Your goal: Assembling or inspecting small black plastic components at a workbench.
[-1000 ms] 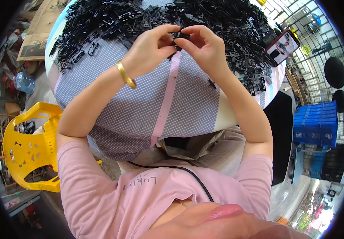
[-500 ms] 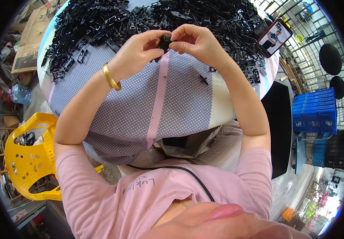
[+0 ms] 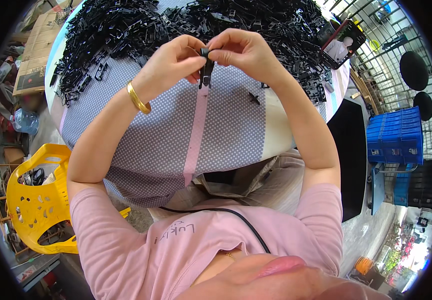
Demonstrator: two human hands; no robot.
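Between my two hands hangs a narrow black plastic clip-like part (image 3: 206, 75), its forked end pointing down toward me. My left hand (image 3: 180, 59) pinches it near the top between thumb and fingers. From the other side my right hand (image 3: 236, 48) grips the same top end with thumb and forefinger. Fingers cover part of the upper end. Just beyond the hands lies a wide heap of similar black plastic parts (image 3: 126, 37). A small black cross-shaped piece (image 3: 254, 98) rests on the cloth to the right, apart from both hands.
A patterned tablecloth (image 3: 166, 130) covers the round table. A phone (image 3: 343, 44) stands at the right of the heap. A yellow plastic chair (image 3: 38, 200) is at the left, blue crates (image 3: 395, 137) at the right. A black cable (image 3: 236, 214) crosses my lap.
The black part has swung so its long forked body now shows below my fingers. Both hands stay nearly in place, with slight finger shifts. The phone's screen picture has changed.
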